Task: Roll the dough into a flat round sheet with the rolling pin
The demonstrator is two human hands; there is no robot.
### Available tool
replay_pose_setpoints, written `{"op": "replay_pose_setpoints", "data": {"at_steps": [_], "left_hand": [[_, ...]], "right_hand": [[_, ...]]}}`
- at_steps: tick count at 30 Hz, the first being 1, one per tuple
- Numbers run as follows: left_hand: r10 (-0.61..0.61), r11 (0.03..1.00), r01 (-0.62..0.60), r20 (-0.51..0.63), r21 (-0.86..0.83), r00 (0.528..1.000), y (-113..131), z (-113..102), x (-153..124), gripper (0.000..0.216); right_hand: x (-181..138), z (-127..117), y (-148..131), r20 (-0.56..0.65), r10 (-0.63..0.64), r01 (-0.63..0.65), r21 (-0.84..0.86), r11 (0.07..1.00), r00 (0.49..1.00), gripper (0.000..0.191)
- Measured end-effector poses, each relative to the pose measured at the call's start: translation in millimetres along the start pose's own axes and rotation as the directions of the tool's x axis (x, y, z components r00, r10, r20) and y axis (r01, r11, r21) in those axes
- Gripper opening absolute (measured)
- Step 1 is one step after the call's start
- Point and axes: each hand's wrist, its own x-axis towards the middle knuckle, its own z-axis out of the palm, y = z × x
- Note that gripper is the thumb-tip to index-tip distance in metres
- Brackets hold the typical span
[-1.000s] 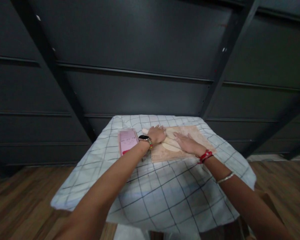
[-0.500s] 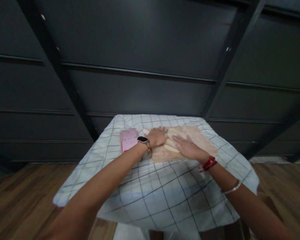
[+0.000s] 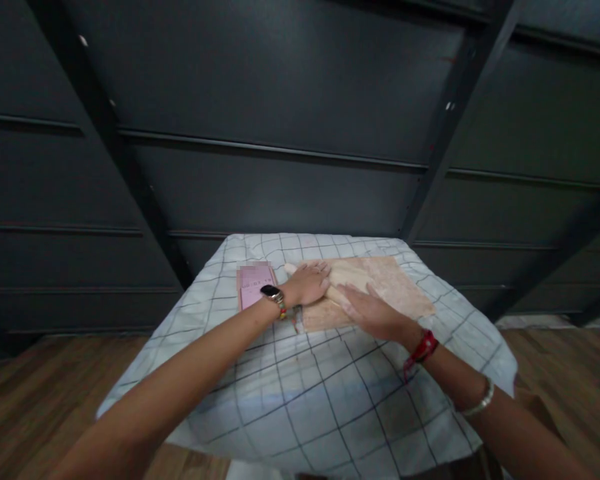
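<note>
A pale rolling pin (image 3: 336, 295) lies slanted across a light wooden board (image 3: 405, 283), its far-left end sticking out past my left hand (image 3: 307, 283). That hand rests flat on the pin, fingers stretched out. My right hand (image 3: 373, 312) lies palm-down over the pin's nearer right part, with its fingers extended. Beyond the right fingers, a flat, pale sheet that looks like dough (image 3: 353, 275) spreads on the board. The hands hide much of the pin and part of the sheet.
Left of the board, a phone-like pink screen (image 3: 253, 277) showing digits lies on the white checked tablecloth (image 3: 300, 393). A dark panelled wall (image 3: 280, 187) rises behind the table. Wooden flooring (image 3: 55, 387) shows on both sides.
My right hand has moved nearer to me and slightly left, and more of the pale sheet shows beyond it. My left hand has shifted slightly left and nearer, staying on the pin.
</note>
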Motion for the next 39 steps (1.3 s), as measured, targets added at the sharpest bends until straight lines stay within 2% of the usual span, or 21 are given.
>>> {"op": "replay_pose_setpoints", "data": {"at_steps": [3,5,9,13,16,21,24,27,31,36,39], "left_hand": [[0.063,0.998,-0.064,-0.037,-0.028,0.997,-10.3,7.6,-28.5,0.053],[0.040,0.999,-0.041,-0.055,-0.027,0.998,-10.5,9.9,-28.6,0.053],[-0.058,0.998,0.058,-0.074,0.005,0.996,0.0,8.3,9.0,0.054],[-0.087,0.996,0.088,-0.057,0.006,0.995,6.5,4.7,34.2,0.051],[-0.063,0.998,0.064,-0.067,0.011,0.996,4.4,5.6,31.7,0.051],[-0.047,0.998,0.051,-0.088,0.048,0.995,1.9,8.6,25.3,0.051],[-0.029,0.998,0.035,-0.099,0.061,0.995,1.0,6.9,29.2,0.049],[-0.007,0.998,0.015,-0.123,0.063,0.992,-6.1,5.0,36.8,0.047],[-0.053,0.995,0.063,-0.133,0.076,0.990,-23.5,5.8,48.7,0.047],[-0.064,0.994,0.080,-0.192,0.079,0.979,-32.7,4.2,63.9,0.046],[-0.023,0.994,0.039,-0.153,0.105,0.988,-31.4,0.5,71.1,0.047]], "right_hand": [[-7.2,9.7,-11.5,0.014,-0.080,0.080,-0.015,0.997,0.997,0.052],[-2.4,9.9,-5.0,0.046,-0.043,0.042,0.017,0.999,0.998,0.051],[14.8,1.3,27.7,0.118,0.199,-0.210,0.082,0.974,0.973,0.052],[15.6,-3.7,36.6,0.159,0.287,-0.303,0.084,0.949,0.945,0.053],[7.9,-1.1,23.4,0.103,0.263,-0.269,0.053,0.962,0.959,0.053],[-1.1,4.7,10.8,0.007,0.114,-0.114,-0.013,0.993,0.993,0.050],[0.2,2.6,14.8,0.036,0.129,-0.129,-0.010,0.992,0.991,0.049],[6.4,-5.9,20.3,0.076,0.203,-0.205,0.014,0.979,0.976,0.050],[19.8,-19.1,28.1,0.154,0.251,-0.266,0.086,0.960,0.956,0.055],[29.3,-15.3,35.9,0.168,0.184,-0.216,0.195,0.957,0.968,0.056],[25.2,-1.5,29.2,0.120,0.155,-0.174,0.164,0.971,0.981,0.054]]}}
